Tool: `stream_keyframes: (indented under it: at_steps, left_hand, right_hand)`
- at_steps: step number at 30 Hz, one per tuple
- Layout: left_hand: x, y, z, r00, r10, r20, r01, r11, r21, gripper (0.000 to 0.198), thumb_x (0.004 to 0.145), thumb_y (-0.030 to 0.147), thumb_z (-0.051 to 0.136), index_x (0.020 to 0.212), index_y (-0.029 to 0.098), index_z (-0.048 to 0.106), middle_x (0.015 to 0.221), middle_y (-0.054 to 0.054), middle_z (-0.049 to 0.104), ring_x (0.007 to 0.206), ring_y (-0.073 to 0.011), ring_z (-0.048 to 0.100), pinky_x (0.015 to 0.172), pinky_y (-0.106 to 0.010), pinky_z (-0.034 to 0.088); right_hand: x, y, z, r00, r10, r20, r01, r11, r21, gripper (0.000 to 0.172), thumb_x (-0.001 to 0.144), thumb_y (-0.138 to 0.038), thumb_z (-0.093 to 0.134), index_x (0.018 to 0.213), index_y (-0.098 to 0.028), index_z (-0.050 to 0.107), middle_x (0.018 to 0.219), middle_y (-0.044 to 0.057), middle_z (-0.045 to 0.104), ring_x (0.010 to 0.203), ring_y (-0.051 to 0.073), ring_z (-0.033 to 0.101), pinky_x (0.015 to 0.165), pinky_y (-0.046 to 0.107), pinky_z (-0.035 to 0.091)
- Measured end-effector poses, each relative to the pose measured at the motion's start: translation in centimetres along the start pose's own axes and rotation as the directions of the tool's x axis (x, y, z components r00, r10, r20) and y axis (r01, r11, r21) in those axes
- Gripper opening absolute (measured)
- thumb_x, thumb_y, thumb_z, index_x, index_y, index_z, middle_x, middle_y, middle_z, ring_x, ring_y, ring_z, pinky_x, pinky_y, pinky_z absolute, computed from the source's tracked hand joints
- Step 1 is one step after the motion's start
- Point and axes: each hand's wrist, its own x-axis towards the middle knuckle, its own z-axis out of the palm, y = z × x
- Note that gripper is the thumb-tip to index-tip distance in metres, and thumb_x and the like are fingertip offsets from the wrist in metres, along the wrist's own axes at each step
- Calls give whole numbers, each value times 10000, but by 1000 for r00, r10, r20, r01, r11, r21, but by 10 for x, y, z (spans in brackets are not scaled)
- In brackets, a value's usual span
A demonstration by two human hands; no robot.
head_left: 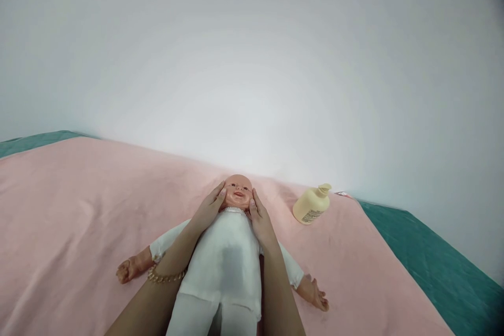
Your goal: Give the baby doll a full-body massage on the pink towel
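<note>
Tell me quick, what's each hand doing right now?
Left hand: open, laid against one side of the doll's head.
Right hand: open, laid against the other side.

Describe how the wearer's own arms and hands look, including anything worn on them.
The left hand and right hand are ungloved, and no sleeves show on either forearm. A gold-coloured bracelet of rounded links or beads circles the left forearm; the right forearm shows none. No cables are visible.

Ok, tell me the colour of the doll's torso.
The doll's torso is white with a greyish front patch, best seen in the head view.
</note>
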Motion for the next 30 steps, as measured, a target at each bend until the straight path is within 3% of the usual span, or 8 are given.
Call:
stream_keyframes:
  at_steps: [4, 10, 13, 19, 24, 30]
  left_hand:
    - [0, 2, 0, 1000, 7, 17, -7, 1000, -19, 732, 914, 647, 358, 1463, 164, 392, 1515, -108, 394, 1406, -250, 353, 1161, -388, 271]
    - [-2, 7, 1, 999, 40, 12, -40, 999, -14, 691, 909, 625, 385, 1423, 170, 460, 1474, -103, 457, 1405, -270, 353, 1165, -411, 262]
    - [-3, 9, 1, 999, 50, 17, -50, 999, 6, 689, 914, 620, 365, 1425, 166, 452, 1489, -98, 437, 1403, -255, 359, 1160, -400, 278]
    - [-8, 20, 1, 1000, 18, 15, -19, 990, 139, 714, 928, 579, 322, 1484, 131, 330, 1555, -121, 310, 1434, -243, 294, 1164, -388, 264]
    - [-17, 42, -3, 990, 113, -82, -88, 961, 262, 710, 918, 562, 346, 1452, 94, 369, 1527, -168, 356, 1421, -287, 318, 1164, -454, 245]
    - [-37, 78, -12, 981, 182, -73, -159, 957, 241, 628, 907, 554, 383, 1376, 146, 472, 1459, -145, 468, 1361, -293, 413, 1123, -454, 322]
  right_hand:
    - [-2, -3, 1, 999, -22, -43, 18, 996, -84, 818, 868, -688, 434, 1510, -204, 285, 1545, 56, 337, 1407, 232, 360, 1145, 401, 328]
    - [-8, -8, 6, 995, -54, -86, 39, 986, -160, 882, 860, -721, 369, 1506, -125, 288, 1512, 117, 385, 1387, 248, 393, 1136, 402, 333]
    - [-11, -7, 11, 985, -65, -162, 29, 975, -220, 876, 868, -712, 329, 1490, -95, 324, 1500, 141, 399, 1378, 266, 405, 1130, 423, 338]
    - [-23, -13, 11, 972, -111, -207, 19, 916, -401, 780, 900, -625, 353, 1477, -100, 353, 1545, 137, 316, 1450, 284, 256, 1175, 469, 229]
    - [-54, -23, 2, 959, -168, -228, 50, 894, -446, 694, 910, -563, 392, 1433, -108, 430, 1535, 140, 341, 1449, 269, 263, 1169, 450, 256]
    - [-112, -29, -18, 889, -237, -392, 95, 933, -347, 528, 912, -519, 440, 1305, -189, 563, 1415, 115, 519, 1337, 245, 454, 1075, 403, 407]
